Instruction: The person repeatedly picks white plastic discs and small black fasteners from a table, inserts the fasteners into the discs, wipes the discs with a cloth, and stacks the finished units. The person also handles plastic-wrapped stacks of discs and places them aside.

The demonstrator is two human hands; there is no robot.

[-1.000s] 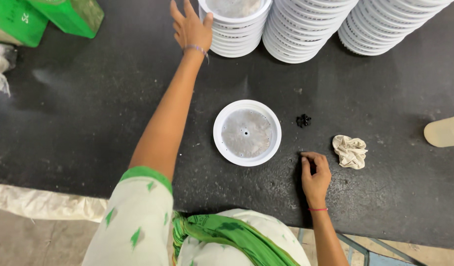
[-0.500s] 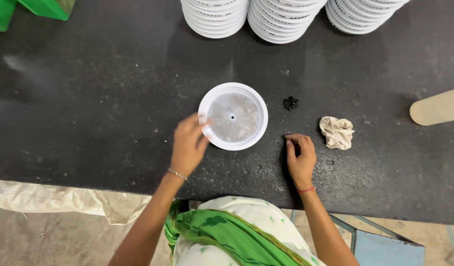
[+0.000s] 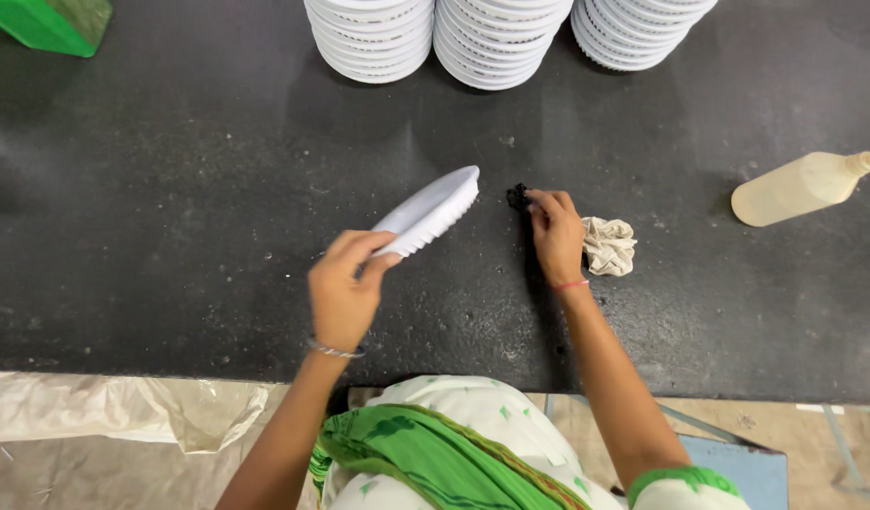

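The white lid, earlier flat on the dark surface, is now raised and tilted, pinched by the left hand. A small black part is touched by the right hand's curled fingertips, beside a crumpled cloth.

This looks like a small workshop or factory bench where goods are handled by hand in bulk. The dark worktop is scuffed and dusty, speckled with pale marks. Along its far edge stand three tall stacks of identical white dishes, far more than a home would keep. A green crate sits at the far left corner, a pale plastic bottle lies on its side, and a crumpled rag rests nearby. Clear plastic sheeting hangs off the near edge.
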